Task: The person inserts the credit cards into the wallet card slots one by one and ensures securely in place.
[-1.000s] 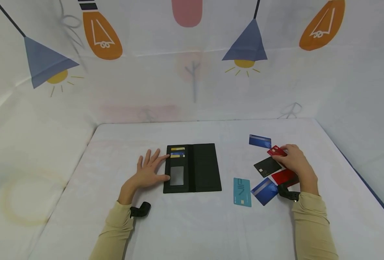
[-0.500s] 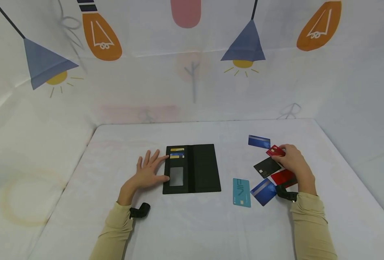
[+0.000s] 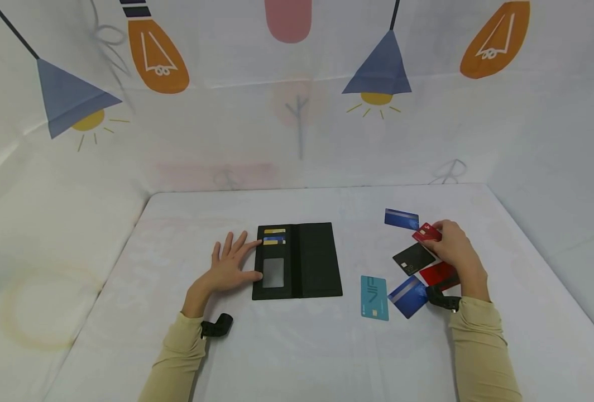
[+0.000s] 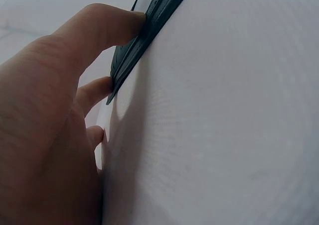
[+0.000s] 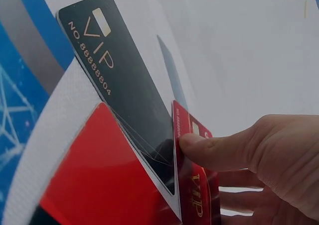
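Observation:
An unfolded black wallet point(image 3: 319, 259) lies on the white table, with yellow and blue card edges showing in its left slots. My left hand point(image 3: 226, 272) has its fingers spread, and its thumb and index finger touch the wallet's left edge; the left wrist view shows this contact on the wallet point(image 4: 149, 33) from low down. To the right, my right hand point(image 3: 456, 245) pinches a red VIP card point(image 5: 189, 205), which stands tilted up from the table. Beside it lies a black VIP card point(image 5: 124, 65), and another red card point(image 5: 114, 175) is under the right wrist.
A blue card point(image 3: 401, 218) lies at the back of the loose cards, another blue card point(image 3: 408, 297) at the front. Left of that is a teal VIP card point(image 3: 374, 297). White printed cloth point(image 3: 226, 128) walls in the table's back and sides.
My right hand has risen very slightly with the red card, whose face shows a bit more. My left hand and the wallet keep their places.

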`<act>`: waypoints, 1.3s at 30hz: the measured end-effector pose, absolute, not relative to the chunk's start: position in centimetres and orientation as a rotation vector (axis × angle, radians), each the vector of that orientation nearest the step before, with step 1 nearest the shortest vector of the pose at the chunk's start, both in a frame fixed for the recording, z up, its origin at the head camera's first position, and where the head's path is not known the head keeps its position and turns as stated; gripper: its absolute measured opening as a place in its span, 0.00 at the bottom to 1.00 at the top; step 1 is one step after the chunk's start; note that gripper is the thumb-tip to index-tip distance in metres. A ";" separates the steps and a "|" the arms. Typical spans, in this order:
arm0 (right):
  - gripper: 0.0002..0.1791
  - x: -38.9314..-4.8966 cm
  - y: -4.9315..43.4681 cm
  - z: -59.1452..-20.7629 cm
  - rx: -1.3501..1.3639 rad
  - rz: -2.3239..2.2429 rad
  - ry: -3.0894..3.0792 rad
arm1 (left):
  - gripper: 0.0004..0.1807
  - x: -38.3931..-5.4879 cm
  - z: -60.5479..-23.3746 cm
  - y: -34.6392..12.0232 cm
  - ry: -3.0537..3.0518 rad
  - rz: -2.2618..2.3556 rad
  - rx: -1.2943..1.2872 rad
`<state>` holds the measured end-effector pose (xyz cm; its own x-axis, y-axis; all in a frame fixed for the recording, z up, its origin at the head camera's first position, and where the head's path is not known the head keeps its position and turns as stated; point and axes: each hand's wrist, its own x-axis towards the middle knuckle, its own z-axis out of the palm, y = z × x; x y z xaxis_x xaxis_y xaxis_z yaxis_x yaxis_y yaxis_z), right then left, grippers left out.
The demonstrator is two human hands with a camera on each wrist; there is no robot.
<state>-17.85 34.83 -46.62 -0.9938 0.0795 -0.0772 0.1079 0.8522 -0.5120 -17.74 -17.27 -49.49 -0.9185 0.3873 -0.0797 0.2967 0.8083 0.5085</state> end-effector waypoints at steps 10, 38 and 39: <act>0.29 -17.7 35.5 -46.5 0.200 -0.871 2.973 | 0.45 -17.8 -49.6 -17.2 2.817 0.728 0.530; 0.32 -16.6 36.5 -45.5 0.204 -0.999 3.011 | 0.45 -17.9 -49.8 -17.2 2.834 0.706 0.532; 0.32 -16.6 36.6 -45.4 0.203 -1.008 3.018 | 0.45 -18.0 -49.8 -17.3 2.834 0.706 0.532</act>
<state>-16.58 36.56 -45.43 -0.9908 0.1355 0.0037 0.1060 0.7919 -0.6014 -17.95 -17.25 -49.85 -0.9214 0.3806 -0.0793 0.2989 0.8239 0.4815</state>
